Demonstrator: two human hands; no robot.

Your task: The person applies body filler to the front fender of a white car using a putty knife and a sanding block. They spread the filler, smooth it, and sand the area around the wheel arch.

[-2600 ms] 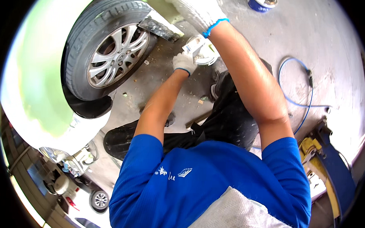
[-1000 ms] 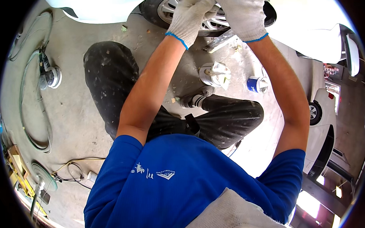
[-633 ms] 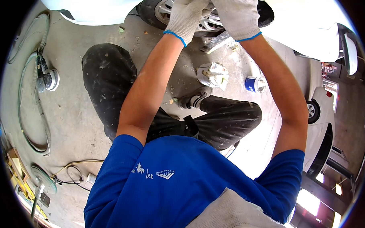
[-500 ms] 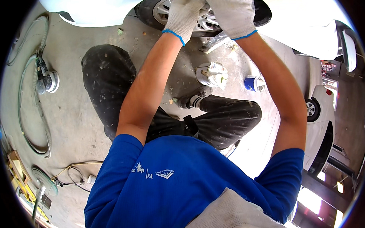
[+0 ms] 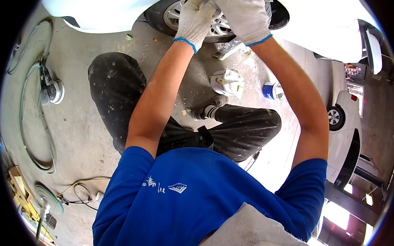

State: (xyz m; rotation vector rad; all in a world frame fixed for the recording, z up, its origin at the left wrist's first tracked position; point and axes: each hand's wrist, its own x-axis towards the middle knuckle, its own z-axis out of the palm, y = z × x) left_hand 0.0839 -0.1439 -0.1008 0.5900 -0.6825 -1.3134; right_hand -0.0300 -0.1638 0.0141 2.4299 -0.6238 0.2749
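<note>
Both my hands wear off-white knit gloves with blue cuffs and meet at the top edge, in front of a car wheel (image 5: 171, 16). My left hand (image 5: 196, 19) is closed, its fingers bunched together, and what it holds is hidden. Against it, from the right, lies my right hand (image 5: 245, 18), its fingers also drawn in; the top edge cuts part of it off. A small greyish edge shows beside its knuckles, too little to name. White car bodywork (image 5: 101, 9) surrounds the wheel.
On the floor stand a white bucket (image 5: 226, 83) with a pale, crumpled-looking top and a blue-and-white can (image 5: 272, 91). A hosed sander (image 5: 52, 91) lies at left. A flat, stained piece (image 5: 227, 49) lies below the wheel. Another white car (image 5: 346, 128) stands at right.
Both hands have come slightly down in the picture, and the right one has moved a little left. The wheel and bodywork sit slightly lower too.
</note>
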